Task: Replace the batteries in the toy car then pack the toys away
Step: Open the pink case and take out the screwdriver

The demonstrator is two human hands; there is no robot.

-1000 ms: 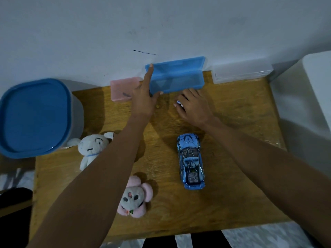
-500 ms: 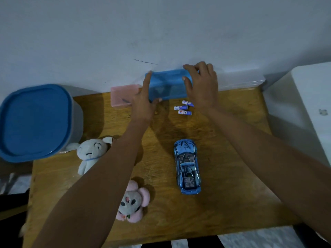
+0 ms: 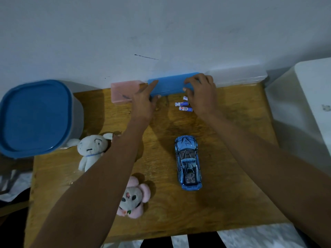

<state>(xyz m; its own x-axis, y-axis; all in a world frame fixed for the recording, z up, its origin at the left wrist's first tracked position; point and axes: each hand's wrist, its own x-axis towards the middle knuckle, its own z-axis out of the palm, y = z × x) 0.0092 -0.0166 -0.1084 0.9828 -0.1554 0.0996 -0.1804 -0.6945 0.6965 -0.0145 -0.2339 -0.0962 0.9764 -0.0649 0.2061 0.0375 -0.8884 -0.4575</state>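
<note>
Blue plastic case [image 3: 170, 85] sits closed at upper centre of the frame, against the wall. Left hand [image 3: 144, 102] grips its left end: index finger laid straight along the top, thumb at the front edge. Right hand [image 3: 201, 93] lies over the case's right end, fingers curled down on the lid. Three batteries [image 3: 184, 105] lie on the wooden table [image 3: 232, 133] just below the right hand, one partly hidden under it. Blue toy car [image 3: 188, 162] at centre right, nose toward the wall, well apart from both hands. White plush [image 3: 90, 149] at centre left; pink plush [image 3: 133, 198] at lower centre. Pink case [image 3: 122, 93] touches the blue case's left end. Blue-lidded tub [image 3: 35, 117] at far left.
</note>
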